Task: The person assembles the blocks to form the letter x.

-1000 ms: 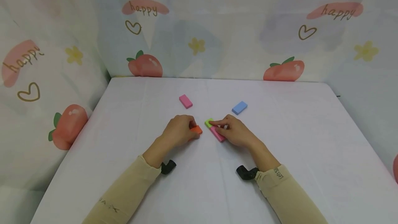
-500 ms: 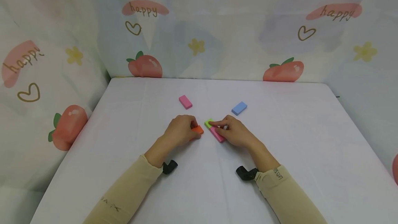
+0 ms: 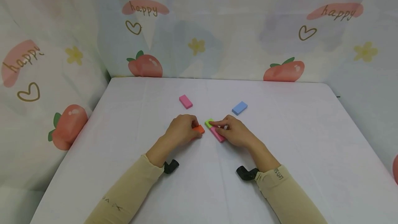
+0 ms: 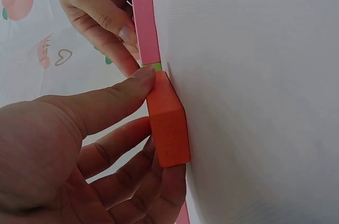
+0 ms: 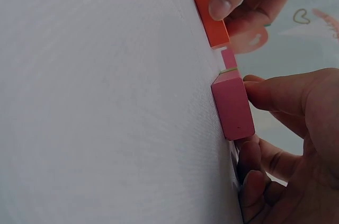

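Left hand [image 3: 183, 129], centre of the head view, pinches the orange block [image 3: 200, 129] between thumb and fingers, opened only to the block's width, a narrow gap short of the green block [image 3: 208, 123]. Right hand [image 3: 235, 131], just right of centre, holds the near pink block [image 3: 219, 136] with thumb and curled fingers, index reaching onto green, the two blocks end to end. Above them on the white table [image 3: 280, 120]: far pink block [image 3: 186, 102] upper left, blue block [image 3: 239, 108] upper right.
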A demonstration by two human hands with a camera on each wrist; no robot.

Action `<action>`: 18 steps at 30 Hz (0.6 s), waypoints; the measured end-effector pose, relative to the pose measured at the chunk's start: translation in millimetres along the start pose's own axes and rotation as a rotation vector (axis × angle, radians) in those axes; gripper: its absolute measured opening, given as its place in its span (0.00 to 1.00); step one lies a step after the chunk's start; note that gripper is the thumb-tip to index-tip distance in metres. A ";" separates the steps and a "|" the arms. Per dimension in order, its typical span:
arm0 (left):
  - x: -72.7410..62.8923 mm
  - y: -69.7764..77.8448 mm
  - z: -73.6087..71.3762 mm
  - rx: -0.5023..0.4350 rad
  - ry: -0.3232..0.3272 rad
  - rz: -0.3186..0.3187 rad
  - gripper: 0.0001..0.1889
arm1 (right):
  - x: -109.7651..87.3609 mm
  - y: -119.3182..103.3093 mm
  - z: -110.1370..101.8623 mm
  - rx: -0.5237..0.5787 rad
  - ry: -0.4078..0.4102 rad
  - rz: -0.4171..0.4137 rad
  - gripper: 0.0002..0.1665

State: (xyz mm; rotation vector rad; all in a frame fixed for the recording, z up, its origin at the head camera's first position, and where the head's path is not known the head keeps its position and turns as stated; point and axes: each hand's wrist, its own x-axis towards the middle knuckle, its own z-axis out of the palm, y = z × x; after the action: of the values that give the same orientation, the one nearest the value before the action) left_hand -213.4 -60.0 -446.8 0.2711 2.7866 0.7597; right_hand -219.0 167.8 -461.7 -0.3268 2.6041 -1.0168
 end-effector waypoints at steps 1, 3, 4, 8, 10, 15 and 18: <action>-0.1 0.2 0.2 -0.001 0.002 0.002 0.15 | 0.0 0.1 0.1 0.002 0.000 0.000 0.21; 0.1 0.4 0.9 -0.002 0.006 0.006 0.15 | 0.3 0.2 0.4 0.003 0.000 -0.007 0.21; 0.2 0.5 1.1 -0.002 0.008 0.006 0.15 | 0.4 0.3 0.6 0.003 0.001 -0.011 0.21; 1.2 0.8 2.4 -0.002 0.008 0.005 0.15 | 1.0 0.7 1.2 -0.002 0.000 -0.023 0.21; 1.7 1.3 2.6 -0.006 0.008 0.005 0.15 | 1.0 0.8 1.2 -0.001 0.000 -0.023 0.21; 2.3 3.2 2.6 -0.011 0.007 0.008 0.15 | 1.1 0.9 0.1 0.003 -0.004 -0.022 0.21; 2.7 4.2 2.7 -0.015 0.011 0.008 0.15 | 1.2 1.2 -0.5 0.005 -0.007 -0.021 0.21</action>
State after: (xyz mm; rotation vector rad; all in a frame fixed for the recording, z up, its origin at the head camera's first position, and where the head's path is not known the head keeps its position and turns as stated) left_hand -214.8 -54.4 -447.3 0.2765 2.7902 0.7857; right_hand -220.4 168.5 -462.4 -0.3569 2.5970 -1.0268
